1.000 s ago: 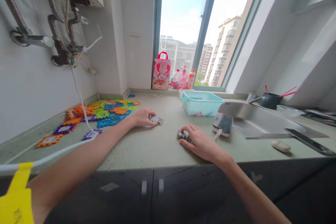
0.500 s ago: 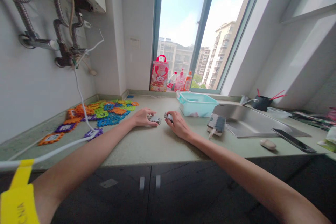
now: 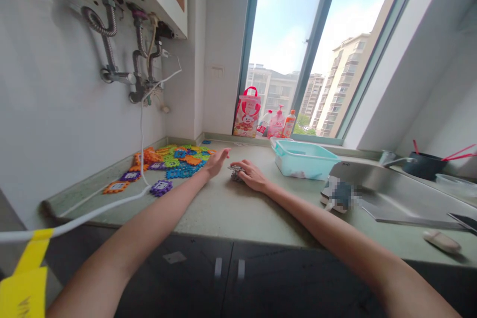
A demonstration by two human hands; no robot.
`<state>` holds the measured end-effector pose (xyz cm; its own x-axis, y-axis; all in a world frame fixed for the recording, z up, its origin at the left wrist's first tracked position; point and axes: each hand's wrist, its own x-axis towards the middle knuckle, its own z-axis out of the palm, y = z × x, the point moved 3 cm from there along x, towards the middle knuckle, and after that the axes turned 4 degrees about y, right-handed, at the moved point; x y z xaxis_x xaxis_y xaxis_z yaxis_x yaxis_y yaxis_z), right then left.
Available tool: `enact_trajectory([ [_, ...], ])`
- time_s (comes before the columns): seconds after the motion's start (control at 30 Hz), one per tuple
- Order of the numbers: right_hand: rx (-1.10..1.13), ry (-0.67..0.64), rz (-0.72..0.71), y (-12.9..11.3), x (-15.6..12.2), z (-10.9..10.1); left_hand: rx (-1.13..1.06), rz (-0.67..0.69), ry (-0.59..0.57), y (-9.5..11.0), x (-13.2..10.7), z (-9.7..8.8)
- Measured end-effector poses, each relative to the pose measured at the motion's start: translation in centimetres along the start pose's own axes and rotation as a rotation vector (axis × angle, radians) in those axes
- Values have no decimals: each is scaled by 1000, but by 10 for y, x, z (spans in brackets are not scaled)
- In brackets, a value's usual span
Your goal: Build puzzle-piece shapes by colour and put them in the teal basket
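Observation:
My right hand (image 3: 253, 176) rests on the counter (image 3: 208, 213), with its fingers closed over a small grey toothed building piece (image 3: 235, 175). It is partly hidden by the fingers, and I cannot tell whether it is one piece or several together. To its left, my left hand (image 3: 216, 163) is raised a little with fingers stretched out and nothing in it. Just beyond the left hand lies a spread of colourful interlocking plastic pieces (image 3: 182, 171) in blue, green and orange. A purple piece (image 3: 161, 188) sits apart, nearer the front, by a white cable (image 3: 112, 200).
Behind my right hand stands a turquoise plastic basket (image 3: 305, 163). Further right are a pixelated dark-and-white object (image 3: 337, 196), a steel sink (image 3: 391, 194) and a pale rounded object (image 3: 441, 241). Bottles (image 3: 276, 123) and a pink bag (image 3: 247, 115) line the windowsill.
My left hand has let go of its grey piece and moved away to the left, fingers now straight. My right hand stays closed on grey pieces. The view has turned left.

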<state>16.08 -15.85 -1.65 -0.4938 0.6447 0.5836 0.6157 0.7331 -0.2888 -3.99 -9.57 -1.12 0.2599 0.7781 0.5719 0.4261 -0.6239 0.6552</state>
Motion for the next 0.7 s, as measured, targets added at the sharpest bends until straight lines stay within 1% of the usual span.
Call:
enact_trajectory([
  [0.07, -3, -85, -28, -2, 0, 2, 16, 7, -21, -1, 0, 2],
  [0.13, -3, -110, -37, -4, 1, 4, 29, 10, -35, -1, 0, 2],
  [0.3, -135, -54, -17, -7, 1, 7, 65, 31, -92, 2, -1, 4],
  [0.4, -189, -31, -31, -6, 1, 7, 79, 24, -111, 3, -1, 4],
  [0.53, -170, 4, -51, -7, 1, 5, 72, 20, -106, 5, 0, 3],
  [0.7, -65, 91, -10, -10, -1, 0, 56, -15, -101, 11, -2, -1],
])
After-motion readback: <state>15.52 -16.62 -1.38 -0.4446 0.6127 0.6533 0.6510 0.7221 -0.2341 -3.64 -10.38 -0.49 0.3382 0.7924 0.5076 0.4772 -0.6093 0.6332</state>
